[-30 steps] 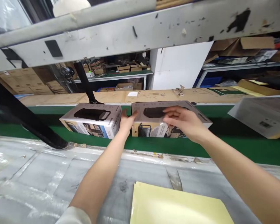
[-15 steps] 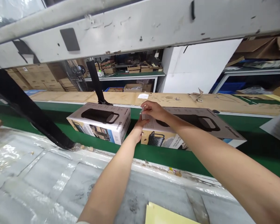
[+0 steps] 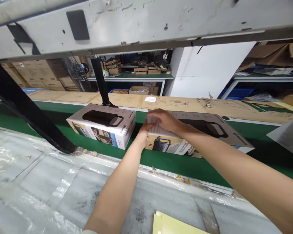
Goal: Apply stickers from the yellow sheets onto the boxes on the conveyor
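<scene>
A printed speaker box (image 3: 230,130) lies on the green conveyor belt, a dark speaker pictured on its top. At its left end, my left hand (image 3: 144,135) is closed against the end and near corner, thumb at the top edge. My right hand (image 3: 164,119) lies over the same end from above. Its fingers are bent and drawn together at the top edge; whether anything small is between them is hidden. A second speaker box (image 3: 101,125) of like print sits to the left, a short gap from my left hand.
A black slanted post (image 3: 36,113) and a white overhead beam (image 3: 141,27) frame the belt (image 3: 171,160). Yellow paper (image 3: 173,224) lies on the plastic-covered bench (image 3: 63,195). Behind the belt runs a cardboard-covered ledge (image 3: 127,100). White sheet material (image 3: 286,138) is at the right.
My right hand's fingers have lowered and flattened onto the box's top edge, from a raised pinch. My left hand stays at the box's end. Another person's hand at far left has gone from view.
</scene>
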`<state>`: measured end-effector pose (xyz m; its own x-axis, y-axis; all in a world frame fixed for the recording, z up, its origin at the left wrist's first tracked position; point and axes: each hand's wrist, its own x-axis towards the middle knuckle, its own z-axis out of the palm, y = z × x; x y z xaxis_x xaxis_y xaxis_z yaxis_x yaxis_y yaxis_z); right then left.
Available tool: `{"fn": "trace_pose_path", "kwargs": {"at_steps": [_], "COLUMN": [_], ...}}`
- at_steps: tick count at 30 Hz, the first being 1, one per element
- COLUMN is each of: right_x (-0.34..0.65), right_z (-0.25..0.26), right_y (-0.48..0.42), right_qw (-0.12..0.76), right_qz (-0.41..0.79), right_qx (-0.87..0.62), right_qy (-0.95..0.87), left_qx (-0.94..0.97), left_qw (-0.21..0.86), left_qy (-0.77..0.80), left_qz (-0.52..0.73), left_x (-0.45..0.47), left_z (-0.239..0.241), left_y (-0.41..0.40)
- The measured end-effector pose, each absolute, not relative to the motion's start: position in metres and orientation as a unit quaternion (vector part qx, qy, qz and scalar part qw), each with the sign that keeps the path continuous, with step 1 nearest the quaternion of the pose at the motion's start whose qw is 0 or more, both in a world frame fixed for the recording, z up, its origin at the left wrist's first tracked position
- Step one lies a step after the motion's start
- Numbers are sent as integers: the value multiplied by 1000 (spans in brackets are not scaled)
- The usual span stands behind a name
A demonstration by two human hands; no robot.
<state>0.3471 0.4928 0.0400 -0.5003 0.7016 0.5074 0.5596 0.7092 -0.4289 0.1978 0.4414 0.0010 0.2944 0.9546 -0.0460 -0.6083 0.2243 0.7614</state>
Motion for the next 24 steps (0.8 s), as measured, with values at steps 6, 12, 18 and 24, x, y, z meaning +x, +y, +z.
{"fn": "trace_pose_path", "kwargs": {"at_steps": [6, 12, 18, 24], "right_x": [327, 309, 373, 442], "right_z": [60, 58, 42, 30], "right_y": [493, 495, 382, 164], "right_qw": [144, 175, 211, 266], "right_qz": [23, 52, 87, 132], "right_qx": [-315, -469, -546, -594], "right_qy": [-938, -864, -806, -747], "left_qx": [262, 293, 424, 547], "left_qw": [649, 628, 654, 468], "left_qy": [312, 347, 330, 540], "left_qz": [643, 631, 533, 437], "left_x": [201, 195, 182, 163], "left_z": [-7, -1, 6, 22], "left_y": [439, 435, 441, 448]}}
